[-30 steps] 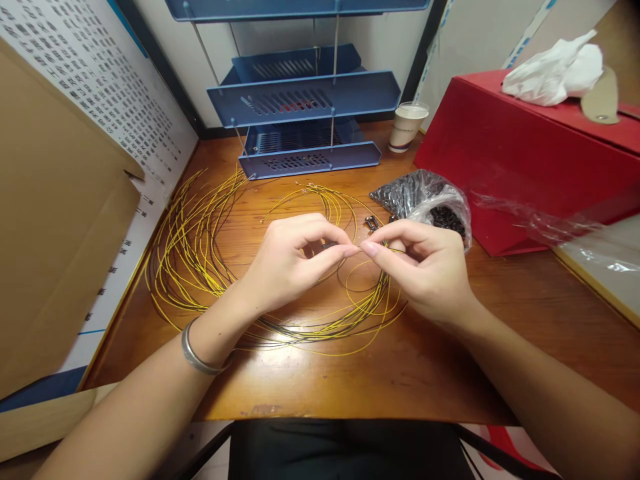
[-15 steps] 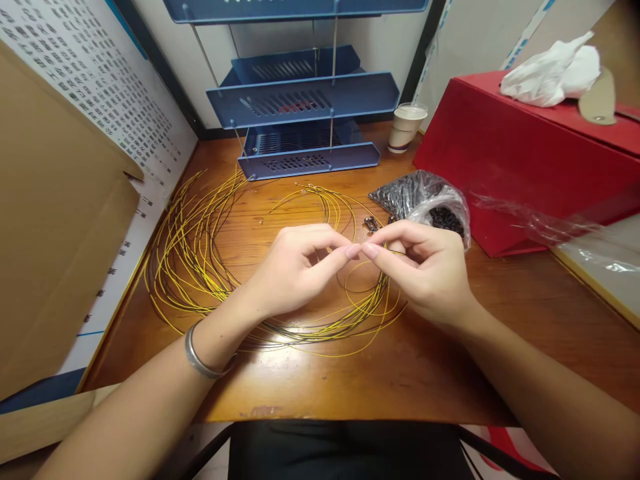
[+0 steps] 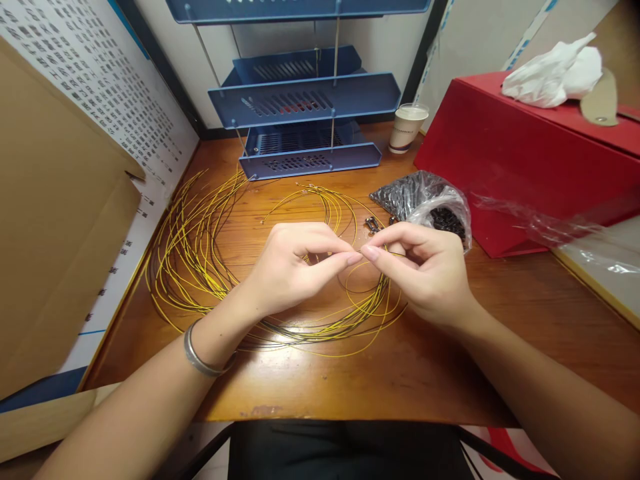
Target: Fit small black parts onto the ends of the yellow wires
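Observation:
My left hand (image 3: 303,260) is closed in a pinch, thumb against forefinger, and what lies between its tips is too small to make out. Its fingertips meet those of my right hand (image 3: 425,263), which pinches a thin wire; a bit of that wire shows beside its fingers. Below both hands lies a bundle of yellow and black wires (image 3: 345,325), curving across the table. It runs left into a large loose coil (image 3: 200,288). Behind the hands is a smaller coil of yellow wire (image 3: 334,197). Several small dark parts (image 3: 371,225) lie just beyond my right hand's fingers.
A clear plastic bag (image 3: 415,193) of small black parts lies past my right hand. Blue tiered trays (image 3: 305,93) stand at the back, with a paper cup (image 3: 407,128) beside them. A red box (image 3: 520,153) is on the right, cardboard (image 3: 55,220) on the left.
My left hand's fingertips have shifted slightly right and down, against the right hand's tips. The right hand has barely moved.

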The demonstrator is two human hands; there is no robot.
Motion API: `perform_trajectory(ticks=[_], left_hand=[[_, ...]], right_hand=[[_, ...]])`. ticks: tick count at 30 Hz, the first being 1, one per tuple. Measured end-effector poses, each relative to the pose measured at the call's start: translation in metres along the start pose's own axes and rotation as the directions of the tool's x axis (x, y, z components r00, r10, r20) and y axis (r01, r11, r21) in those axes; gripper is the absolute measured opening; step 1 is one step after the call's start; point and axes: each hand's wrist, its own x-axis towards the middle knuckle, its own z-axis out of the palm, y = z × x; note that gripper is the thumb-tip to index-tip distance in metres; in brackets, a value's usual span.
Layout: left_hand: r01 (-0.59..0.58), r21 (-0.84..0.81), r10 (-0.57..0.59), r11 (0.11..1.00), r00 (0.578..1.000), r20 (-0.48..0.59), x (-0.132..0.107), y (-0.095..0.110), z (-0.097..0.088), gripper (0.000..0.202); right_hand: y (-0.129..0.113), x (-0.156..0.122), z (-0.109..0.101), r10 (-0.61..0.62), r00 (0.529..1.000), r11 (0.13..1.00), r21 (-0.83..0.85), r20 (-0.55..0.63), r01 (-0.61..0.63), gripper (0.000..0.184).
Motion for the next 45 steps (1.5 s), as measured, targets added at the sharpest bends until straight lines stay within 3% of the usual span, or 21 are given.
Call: perform_trajectory(ticks=[6, 15, 22, 30, 40, 45], left_hand=[[0.015, 0.019, -0.014, 1.0, 1.0, -0.007, 0.0, 0.0025, -0.0008, 0.011], [0.143, 0.031, -0.145, 0.989, 0.988, 0.045, 0.0001, 0.0039, 0.001, 0.016], [0.051, 0.031, -0.052, 0.998, 0.998, 0.037, -0.0004, 0.0032, -0.0004, 0.019], [0.036, 0.024, -0.037, 0.999, 0.999, 0.021, 0.0003, 0.0029, -0.0028, 0.016], [0.145, 0.051, -0.148, 0.988, 0.987, 0.068, -0.0003, 0.0027, -0.0031, 0.01], [0.294, -0.008, -0.285, 0.956, 0.932, 0.223, 0.0013, 0.0013, -0.0027, 0.02]], right_hand=[[-0.0004, -0.0005, -0.0011, 0.002, 1.0, 1.0, -0.005, -0.004, -0.002, 0.01], [0.0004, -0.0003, -0.0012, -0.009, 1.0, 1.0, -0.001, -0.028, 0.009, 0.01], [-0.0001, -0.0007, -0.0019, -0.007, 1.0, 1.0, -0.001, -0.015, 0.007, 0.009], [0.0016, -0.0007, -0.0013, -0.005, 1.0, 1.0, -0.018, -0.018, 0.004, 0.009], [-0.0001, 0.0003, -0.0026, -0.008, 0.999, 0.999, -0.034, -0.04, 0.006, 0.01], [0.0004, -0.0001, -0.003, -0.009, 0.999, 1.0, -0.029, -0.05, 0.007, 0.009]])
